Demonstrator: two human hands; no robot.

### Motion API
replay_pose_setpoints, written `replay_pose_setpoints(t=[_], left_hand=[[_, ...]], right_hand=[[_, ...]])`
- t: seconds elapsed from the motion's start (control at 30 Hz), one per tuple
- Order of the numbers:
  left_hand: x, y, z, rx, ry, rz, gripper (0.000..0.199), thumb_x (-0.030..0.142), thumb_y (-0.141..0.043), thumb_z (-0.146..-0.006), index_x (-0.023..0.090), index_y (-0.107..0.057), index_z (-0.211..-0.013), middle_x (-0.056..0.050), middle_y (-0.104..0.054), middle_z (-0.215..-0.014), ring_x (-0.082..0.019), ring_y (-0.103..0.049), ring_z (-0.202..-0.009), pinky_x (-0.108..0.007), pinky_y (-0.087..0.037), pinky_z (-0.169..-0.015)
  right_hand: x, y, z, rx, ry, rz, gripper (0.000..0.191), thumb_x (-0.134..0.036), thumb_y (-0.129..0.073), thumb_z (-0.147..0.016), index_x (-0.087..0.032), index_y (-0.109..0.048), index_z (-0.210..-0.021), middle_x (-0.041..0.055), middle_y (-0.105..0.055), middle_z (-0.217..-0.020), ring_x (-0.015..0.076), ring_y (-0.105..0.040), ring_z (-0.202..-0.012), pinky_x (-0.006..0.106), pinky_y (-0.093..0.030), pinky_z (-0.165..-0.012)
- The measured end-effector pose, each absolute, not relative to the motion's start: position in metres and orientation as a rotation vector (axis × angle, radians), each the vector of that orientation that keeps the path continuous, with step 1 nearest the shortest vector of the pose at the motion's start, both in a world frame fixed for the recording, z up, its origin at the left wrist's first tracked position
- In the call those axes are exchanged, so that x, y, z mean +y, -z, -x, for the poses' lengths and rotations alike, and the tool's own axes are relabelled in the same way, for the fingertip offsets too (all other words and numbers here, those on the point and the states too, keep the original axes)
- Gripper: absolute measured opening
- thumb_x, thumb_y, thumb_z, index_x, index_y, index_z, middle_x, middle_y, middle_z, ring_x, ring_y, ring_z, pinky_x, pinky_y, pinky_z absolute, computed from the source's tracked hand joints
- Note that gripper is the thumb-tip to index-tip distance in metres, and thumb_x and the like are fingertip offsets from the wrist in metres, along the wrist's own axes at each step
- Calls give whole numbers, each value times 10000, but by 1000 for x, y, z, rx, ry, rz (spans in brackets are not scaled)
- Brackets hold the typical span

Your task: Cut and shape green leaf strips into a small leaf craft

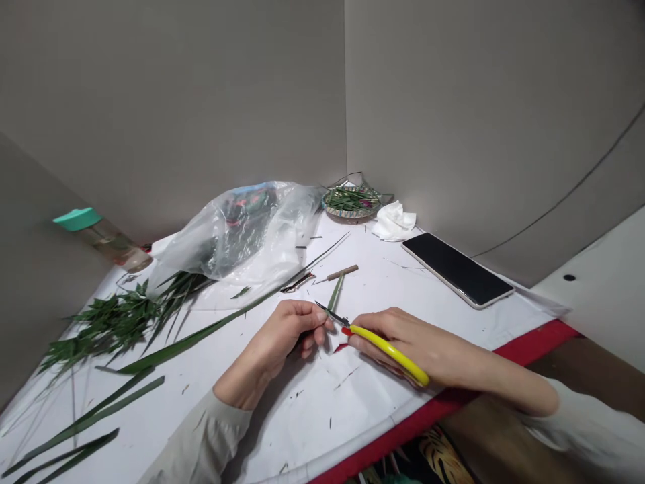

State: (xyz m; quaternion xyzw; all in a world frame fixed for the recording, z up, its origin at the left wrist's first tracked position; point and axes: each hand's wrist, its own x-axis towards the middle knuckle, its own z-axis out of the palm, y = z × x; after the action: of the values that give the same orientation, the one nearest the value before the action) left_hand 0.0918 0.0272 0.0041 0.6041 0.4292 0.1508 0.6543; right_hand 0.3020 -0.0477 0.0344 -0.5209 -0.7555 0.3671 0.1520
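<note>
Two hands, fig.: my left hand [285,339] pinches its fingertips together on a narrow, ribbed green leaf strip [334,294], my right hand [403,339] clamps yellow-handled scissors [388,348], their slim steel blades [327,311] just beside the leaf.

Your scissors [387,349] have yellow handles and thin dark blades. The narrow green leaf strip [335,294] stands slightly tilted, just beside the blades.

Plastic bag's contents [246,232], blurred
</note>
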Motion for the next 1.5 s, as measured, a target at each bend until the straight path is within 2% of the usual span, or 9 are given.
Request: replay_pose_setpoints(t=[0.2, 0.3, 0.53, 0.8, 0.87, 1.0, 1.17, 1.27, 1.5], left_hand=[[30, -1, -90, 1064, -247, -1467, 253, 390, -600, -978, 149, -653, -924, 27, -633, -746, -92, -553, -532, -240, -490, -494], [30, -2, -90, 1106, -213, -1520, 247, 389, -601, -977, 149, -657, -957, 13, -654, -788, -104, -585, -570, -256, -516, -524], [28, 1, -90, 1186, -237, -1617, 255, 397, -603, -973, 151, -666, -988, -10, -681, -862, -135, -635, -662, -302, -555, -606], [30, 0, -91, 1195, -250, -1622, 298, 420, -584, -981, 156, -637, -853, 52, -590, -666, -87, -510, -484, -242, -465, -484], [30, 0, -91, 1180, -259, -1633, 347, 446, -572, -982, 167, -609, -779, 75, -537, -591, -82, -459, -440, -237, -423, -460], [30, 2, -91, 1157, -287, -1652, 427, 522, -568, -935, 207, -518, -651, 96, -467, -469, -83, -343, -381, -244, -308, -435], [30, 4, -94, 1162, -338, -1625, 446, 635, -555, -772, 245, -459, -577, 67, -461, -401, -87, -281, -361, -273, -238, -439], [30, 4, -96, 1175, -356, -1611, 432, 614, -558, -747, 254, -432, -545, 70, -415, -384, -93, -276, -366, -282, -230, -448], [25, 3, -98, 1186, -389, -1652, 365, 531, -554, -753, 246, -458, -547, 77, -366, -409, -119, -317, -413, -292, -230, -474]], right_hand=[[-47, -34, -305, -2258, -1001, 1527, 324, -368, -420, -996, -192, -611, -803, 78, -681, -807, 244, -632, -822, 329, -451, -717], [-49, -28, -309, -2293, -917, 1565, 350, -423, -437, -1017, -190, -686, -938, 83, -707, -830, 272, -646, -854, 346, -449, -718], [-43, -21, -338, -2432, -664, 1537, 291, -301, -498, -1005, -211, -665, -1225, 92, -662, -1017, 257, -647, -929, 375, -473, -820], [-7, -23, -321, -2523, -255, 1479, 157, -101, -535, -975, -165, -677, -982, 61, -640, -959, 190, -635, -834, 325, -511, -757], [8, -14, -311, -2556, -123, 1442, 64, -119, -607, -961, -151, -659, -980, 42, -653, -1009, 190, -645, -885, 351, -542, -783], [29, 3, -299, -2643, 68, 1364, 81, -184, -654, -967, -153, -669, -1040, 49, -680, -1121, 219, -662, -1031, 424, -566, -878], [37, -5, -305, -2626, 126, 1466, 127, -246, -656, -980, -155, -676, -1066, 44, -699, -1070, 198, -691, -942, 395, -591, -819], [55, -25, -315, -2419, 165, 1687, 195, -291, -645, -991, -161, -662, -1134, 55, -694, -1103, 194, -693, -919, 388, -597, -798], [141, -61, -337, -1921, 163, 1986, 306, -339, -642, -990, -188, -626, -1256, 93, -644, -1276, 243, -665, -1069, 457, -571, -898]])
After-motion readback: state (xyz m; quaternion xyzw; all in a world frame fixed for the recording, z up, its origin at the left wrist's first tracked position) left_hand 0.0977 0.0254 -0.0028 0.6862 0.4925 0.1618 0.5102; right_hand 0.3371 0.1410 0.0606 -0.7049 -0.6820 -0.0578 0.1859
